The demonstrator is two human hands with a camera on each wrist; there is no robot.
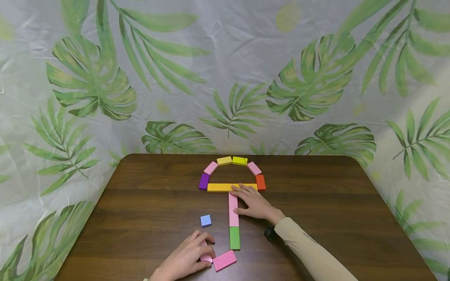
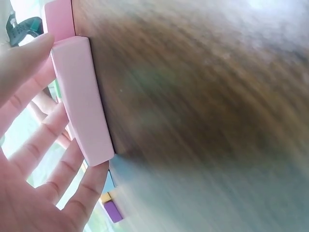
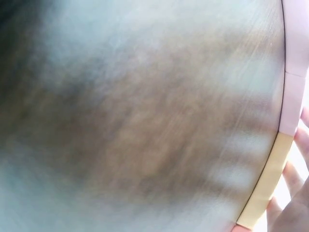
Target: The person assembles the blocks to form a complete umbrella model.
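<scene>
My left hand [image 1: 186, 255] is low in the head view, its thumb and fingers around a light pink block [image 2: 82, 101]. One end of that block meets a darker pink block [image 1: 225, 260], which lies slanted below a green block [image 1: 234, 238]. My right hand [image 1: 256, 203] rests with its fingertips on a long yellow-orange bar [image 1: 219, 187], and its thumb touches the column of pale pink blocks [image 1: 233, 217] under the bar. The green block continues that column toward me.
Above the bar, an arch runs from a purple block [image 1: 204, 182] through pink and yellow blocks [image 1: 240, 160] to a red-orange block [image 1: 260, 182]. A small blue block [image 1: 205, 221] lies alone left of the column. The brown table [image 1: 151, 210] ends at a leaf-print curtain [image 1: 232, 70].
</scene>
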